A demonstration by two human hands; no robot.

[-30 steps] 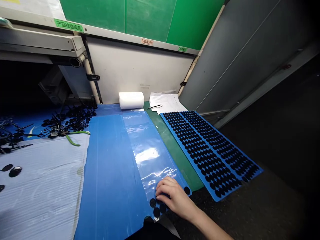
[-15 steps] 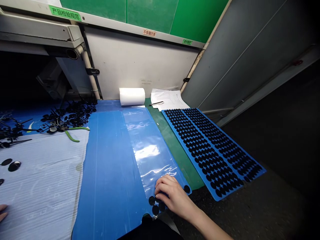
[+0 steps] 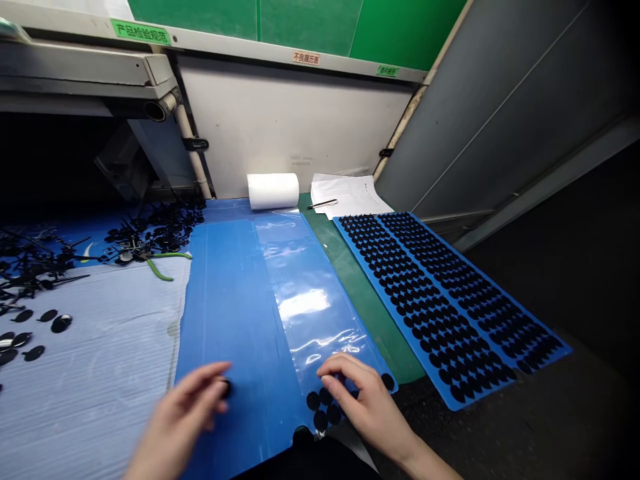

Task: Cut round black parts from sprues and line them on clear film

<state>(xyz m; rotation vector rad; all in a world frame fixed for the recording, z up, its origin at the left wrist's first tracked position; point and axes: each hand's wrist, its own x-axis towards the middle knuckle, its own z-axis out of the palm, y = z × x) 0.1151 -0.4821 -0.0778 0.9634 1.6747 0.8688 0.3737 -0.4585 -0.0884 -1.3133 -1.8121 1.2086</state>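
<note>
The left hand (image 3: 177, 413), blurred, is above the blue sheet (image 3: 230, 300), with its thumb and fingers pinching a small black disc (image 3: 227, 388) at the tips. The right hand (image 3: 367, 400) is at the near end of the clear film (image 3: 300, 267), palm down, with its fingers curled and the thumb close to the index finger; whether it grips anything is hidden. Several flat black discs (image 3: 320, 420) lie together on the film just beside the right thumb, and a lone disc (image 3: 387, 382) sits at the film's near right corner. Right of a strip of bare green table (image 3: 367, 300) is a blue board (image 3: 449, 400) covered with rows of black discs in two blocks. At the far end stand a white roll (image 3: 273, 191) and, beside it, papers (image 3: 355, 195) with a pen (image 3: 323, 204) across their edge. On the left, loose black pieces (image 3: 61, 323) lie on a whitish sheet (image 3: 115, 373); beyond them, green-handled pliers (image 3: 160, 269) rest near a tangle of black parts (image 3: 170, 223).
</note>
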